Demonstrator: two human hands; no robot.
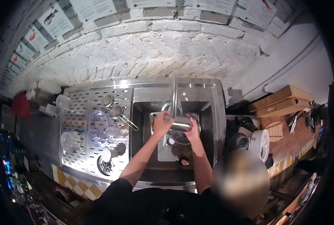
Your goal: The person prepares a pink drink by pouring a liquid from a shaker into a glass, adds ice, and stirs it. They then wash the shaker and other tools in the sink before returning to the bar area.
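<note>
Both my hands are over the dark sink (pixel 142 172), below the tap spout (pixel 174 92). Between them lies a shiny metal cup (pixel 180 123) on its side, probably a shaker tin. My left hand (pixel 161 125) is closed at the cup's left end; whether it also holds a sponge or cloth is too small to tell. My right hand (pixel 193 131) wraps round the right end, fingers curled on the metal. Beneath the hands sit a round metal bowl (pixel 184 139) and other small items, partly hidden by the hands and cup.
Left of the sink, a slotted metal drainboard (pixel 75 122) carries strainers (pixel 117 111), a clear plastic container (pixel 99 127), and a clear jug (pixel 70 141). A white and black appliance (pixel 259 144) stands at the right, near wooden boxes (pixel 281 103). A blurred round shape (pixel 241 183) is at lower right.
</note>
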